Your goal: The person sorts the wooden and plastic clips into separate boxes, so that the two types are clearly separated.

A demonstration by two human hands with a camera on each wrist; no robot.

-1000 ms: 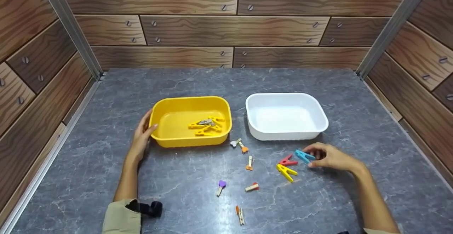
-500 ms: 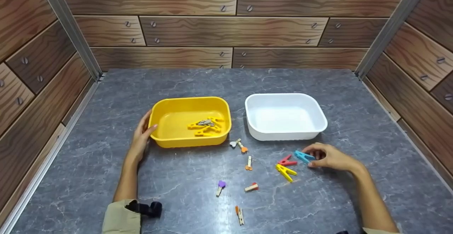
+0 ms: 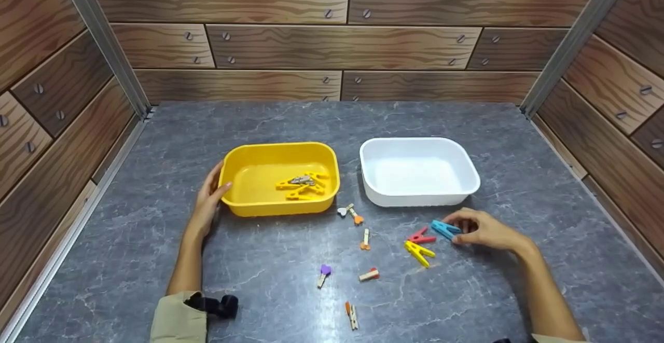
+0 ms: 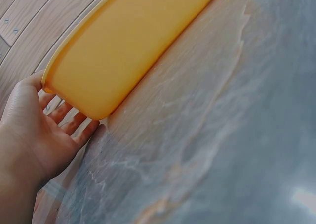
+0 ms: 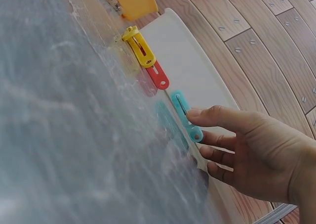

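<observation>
Wood-print walls (image 3: 311,47) close in the grey desk (image 3: 259,270). On it, towards 3 o'clock, is the blue clip (image 3: 443,229), with the white tub (image 3: 420,199) at its 11 o'clock, the red clip (image 3: 415,237) just beside it at 8 and the yellow clip (image 3: 413,248) near 7. My right grip (image 3: 481,230) pinches the blue clip between thumb and forefinger; whether it is off the desk I can't tell. My left grip (image 3: 207,201) holds the yellow tub (image 3: 282,209) at its 9 o'clock end, thumb over the rim. I judge the blue clip light, stiff and slightly slippery, hardly fragile. Its legs are the place to hold: gentle pressure should do, since squeezing harder would probably work the spring.
</observation>
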